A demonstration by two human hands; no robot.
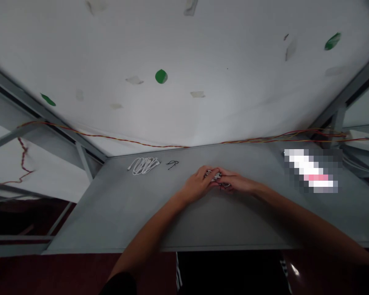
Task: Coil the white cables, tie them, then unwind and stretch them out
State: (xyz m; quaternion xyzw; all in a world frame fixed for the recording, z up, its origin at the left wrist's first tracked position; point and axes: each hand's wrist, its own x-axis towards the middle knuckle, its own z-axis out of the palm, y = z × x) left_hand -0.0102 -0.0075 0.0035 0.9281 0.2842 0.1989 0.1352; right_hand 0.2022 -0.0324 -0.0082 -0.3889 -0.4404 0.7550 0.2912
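Both my hands meet over the middle of a grey table (117, 205). My left hand (200, 182) is closed around a bundled white cable (214, 176), which shows between the fingers. From the other side my right hand (236, 181) grips the same bundle, its fingers touching the left ones. A thin dark tie seems to be at the bundle, partly hidden by the fingers. Farther back on the left lies a second white cable (144, 165), loosely coiled. Beside that coil rests a small black twist tie (172, 164).
A white wall panel (184, 119) with green stickers rises behind the table. Red and yellow wires (126, 140) run along its base. At the right lies a pixelated object (313, 171). Grey metal frame bars (84, 159) stand at both sides.
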